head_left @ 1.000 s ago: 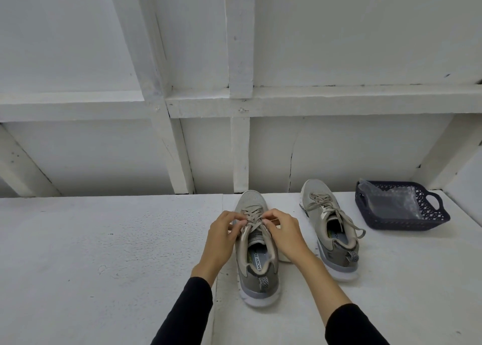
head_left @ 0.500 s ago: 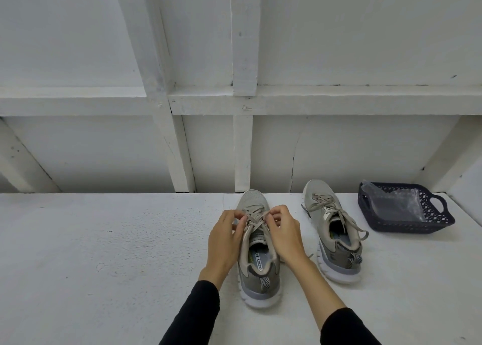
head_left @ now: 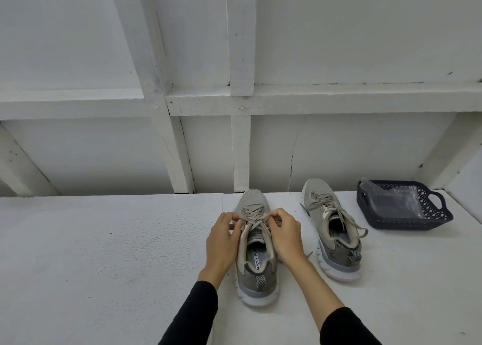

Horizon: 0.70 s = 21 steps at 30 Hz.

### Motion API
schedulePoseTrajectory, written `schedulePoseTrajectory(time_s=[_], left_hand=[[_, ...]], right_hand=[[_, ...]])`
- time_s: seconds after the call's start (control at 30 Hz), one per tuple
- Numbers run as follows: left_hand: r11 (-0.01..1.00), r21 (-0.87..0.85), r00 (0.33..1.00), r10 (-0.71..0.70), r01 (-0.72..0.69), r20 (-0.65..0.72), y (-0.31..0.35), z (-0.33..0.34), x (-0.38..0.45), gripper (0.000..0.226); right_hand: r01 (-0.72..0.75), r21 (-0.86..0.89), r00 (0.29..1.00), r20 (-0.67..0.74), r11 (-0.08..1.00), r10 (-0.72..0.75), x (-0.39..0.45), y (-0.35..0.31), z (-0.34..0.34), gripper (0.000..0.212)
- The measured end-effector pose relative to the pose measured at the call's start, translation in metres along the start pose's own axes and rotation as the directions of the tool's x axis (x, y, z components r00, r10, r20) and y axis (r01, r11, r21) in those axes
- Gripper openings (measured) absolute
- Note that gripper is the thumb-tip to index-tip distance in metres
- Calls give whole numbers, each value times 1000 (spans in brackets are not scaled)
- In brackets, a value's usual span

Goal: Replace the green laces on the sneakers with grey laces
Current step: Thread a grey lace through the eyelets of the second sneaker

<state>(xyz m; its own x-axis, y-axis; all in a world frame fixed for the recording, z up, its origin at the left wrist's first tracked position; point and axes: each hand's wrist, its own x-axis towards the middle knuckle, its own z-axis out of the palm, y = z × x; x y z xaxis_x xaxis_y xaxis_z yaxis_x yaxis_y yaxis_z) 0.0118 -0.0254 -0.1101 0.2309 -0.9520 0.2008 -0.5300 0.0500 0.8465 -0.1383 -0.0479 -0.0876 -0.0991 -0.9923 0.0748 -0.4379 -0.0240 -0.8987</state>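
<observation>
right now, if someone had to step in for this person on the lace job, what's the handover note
Left hand and right hand: each pinches the lace at the top eyelets of the near sneaker.
Second sneaker stands to its right, laced, ends lying loose and untied.
Dark basket at far right holds a clear plastic bag.
Done: both shoes carry greyish-beige laces; no green lace in view.
Left: apparently finishing and tying the near sneaker, then the second one.

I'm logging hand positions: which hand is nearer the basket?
The right hand. It grips the lace on the near sneaker, on the side toward the basket; the left hand is on the sneaker's far side, farther from the basket.
</observation>
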Motion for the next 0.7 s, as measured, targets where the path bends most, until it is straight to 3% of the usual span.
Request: schedulePoseTrajectory(time_s=[0.1,0.23,0.43,0.6,0.7], left_hand=[[999,-36,999,3,-1,51,1,-5,3,15],[995,91,999,39,-36,-36,5,1,1,15],[993,119,991,2,14,-134,3,2,4,12],[988,59,988,-138,142,-73,1,-9,14,17],[990,54,992,-129,129,-9,2,-18,16,24]], right_hand=[[15,-24,1000,28,1000,-14,3,-2,-3,20],[37,-75,999,-20,997,-39,0,-8,-1,22],[14,-31,997,-71,999,-16,4,-14,14,21],[-19,-2,1000,-11,1000,19,10,-12,19,17],[-19,28,999,38,999,18,12,-9,14,14]])
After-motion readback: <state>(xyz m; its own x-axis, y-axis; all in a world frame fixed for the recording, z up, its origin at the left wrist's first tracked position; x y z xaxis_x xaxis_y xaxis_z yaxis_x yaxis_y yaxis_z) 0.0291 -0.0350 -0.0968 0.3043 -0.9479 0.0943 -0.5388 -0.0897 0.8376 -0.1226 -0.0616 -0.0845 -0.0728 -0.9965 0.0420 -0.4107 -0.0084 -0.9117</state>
